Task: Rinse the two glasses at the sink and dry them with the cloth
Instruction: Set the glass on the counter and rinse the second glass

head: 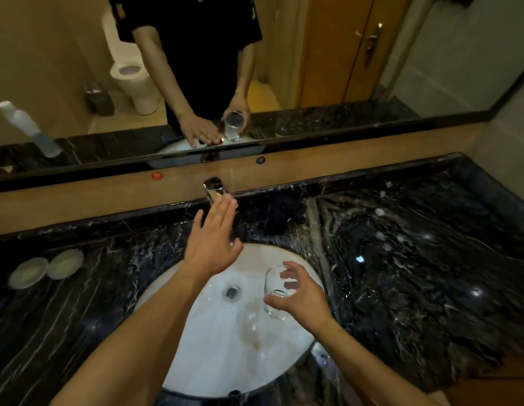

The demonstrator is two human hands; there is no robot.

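My right hand (301,297) grips a clear drinking glass (274,288) upright over the right side of the white sink basin (225,361). My left hand (213,244) is stretched forward with flat, spread fingers, its fingertips at the chrome tap (214,190) on the back wall. It holds nothing. A dark crumpled cloth (285,213) lies on the counter behind the basin, right of the tap. The drain (232,292) sits mid-basin. A second glass appears only faintly as a reflection in the mirror (282,128); on the counter itself I cannot make it out.
The black marble counter (416,273) surrounds the basin and is wet on the right. Two round pale dishes (46,271) sit at the left. A white bottle (29,127) shows in the mirror. Red (157,175) and blue (260,160) dots mark the wall ledge.
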